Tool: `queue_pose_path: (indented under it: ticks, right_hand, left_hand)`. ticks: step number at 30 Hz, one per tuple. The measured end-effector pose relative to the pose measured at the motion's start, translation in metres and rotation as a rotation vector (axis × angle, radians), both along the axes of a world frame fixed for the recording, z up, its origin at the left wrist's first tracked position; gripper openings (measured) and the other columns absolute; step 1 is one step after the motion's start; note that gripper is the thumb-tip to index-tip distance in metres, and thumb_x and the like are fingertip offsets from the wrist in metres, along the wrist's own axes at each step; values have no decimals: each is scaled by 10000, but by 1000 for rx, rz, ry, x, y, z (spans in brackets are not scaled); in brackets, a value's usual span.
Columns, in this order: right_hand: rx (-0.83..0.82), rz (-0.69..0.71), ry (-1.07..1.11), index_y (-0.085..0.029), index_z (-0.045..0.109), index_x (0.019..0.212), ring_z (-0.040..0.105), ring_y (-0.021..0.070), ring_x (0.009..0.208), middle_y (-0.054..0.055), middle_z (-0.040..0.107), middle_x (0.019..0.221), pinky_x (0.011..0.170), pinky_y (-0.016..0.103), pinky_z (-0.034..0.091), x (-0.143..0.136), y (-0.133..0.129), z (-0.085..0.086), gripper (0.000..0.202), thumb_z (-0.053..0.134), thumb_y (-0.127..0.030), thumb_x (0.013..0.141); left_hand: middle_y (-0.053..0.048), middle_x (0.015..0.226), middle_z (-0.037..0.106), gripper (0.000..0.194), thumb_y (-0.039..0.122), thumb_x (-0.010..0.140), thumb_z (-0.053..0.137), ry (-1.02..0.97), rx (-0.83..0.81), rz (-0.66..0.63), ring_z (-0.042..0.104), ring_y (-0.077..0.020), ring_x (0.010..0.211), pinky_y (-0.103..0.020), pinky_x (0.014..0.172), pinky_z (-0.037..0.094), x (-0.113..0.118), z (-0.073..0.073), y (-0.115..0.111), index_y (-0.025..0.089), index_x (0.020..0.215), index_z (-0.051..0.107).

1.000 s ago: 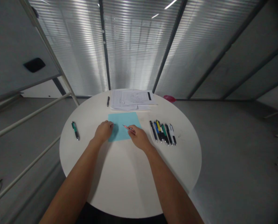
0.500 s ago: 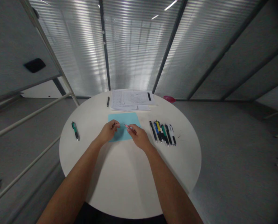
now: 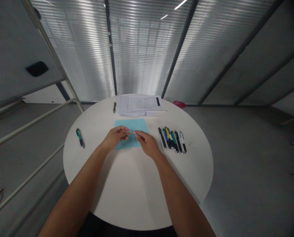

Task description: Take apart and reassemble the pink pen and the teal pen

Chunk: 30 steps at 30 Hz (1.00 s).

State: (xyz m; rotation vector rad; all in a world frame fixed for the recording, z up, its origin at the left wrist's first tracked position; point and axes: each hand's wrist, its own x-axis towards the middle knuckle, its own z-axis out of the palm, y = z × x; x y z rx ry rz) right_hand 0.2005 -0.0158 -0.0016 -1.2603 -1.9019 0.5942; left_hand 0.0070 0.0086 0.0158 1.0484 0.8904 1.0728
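Over the blue sheet, my two hands meet with fingertips close together. My right hand is closed in a pinch around a slim pen, mostly covered by the fingers; its thin tip points toward the left hand. My left hand is closed too, thumb and index fingertip pressed together at the tip end of the pen. Whatever small thing sits between those left fingertips is too small to make out. To the right of my right hand lies a row of several pens, black, blue, yellow, green and white.
A green and black pen lies at the left of the round white table. Printed papers lie at the far edge, with a dark pen beside them. A metal frame stands at the left.
My hands have come closer together. The gap between the pen's tip and my left fingertips has closed, and my left fingers now pinch at that end.
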Motion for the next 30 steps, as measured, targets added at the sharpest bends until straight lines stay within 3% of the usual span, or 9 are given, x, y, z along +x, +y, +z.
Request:
queue_pose_path:
  ticks: [13,18,24,30]
  right_hand:
    - [11,-5,-43,-321,624,1201,620,196,1016,33,675,1138,919,348,461,2,1,-2,329,428,-386,946]
    - [39,25,-2,-318,573,1278,615,190,1013,39,665,1147,912,340,461,2,0,-2,364,425,-364,949]
    - [24,46,-46,-310,547,1312,616,175,896,43,679,1005,829,307,471,3,-1,1,384,426,-347,950]
    - [36,97,39,-303,501,1352,606,174,993,44,667,1114,902,323,461,2,-1,2,405,407,-311,958]
  left_hand:
    - [-63,850,694,293,315,682,764,-61,-64,-116,619,-102,652,-265,700,490,-1,1,-2,116,877,672]
    - [-78,887,705,274,277,676,774,-98,-88,-96,624,-100,634,-262,679,499,0,4,-4,116,870,665]
    - [-55,840,701,250,239,668,778,-113,-107,-100,619,-92,619,-243,662,494,1,7,-5,108,859,683]
    - [-64,843,703,253,218,680,772,-164,-101,-67,631,-99,652,-261,697,504,1,2,-3,110,896,698]
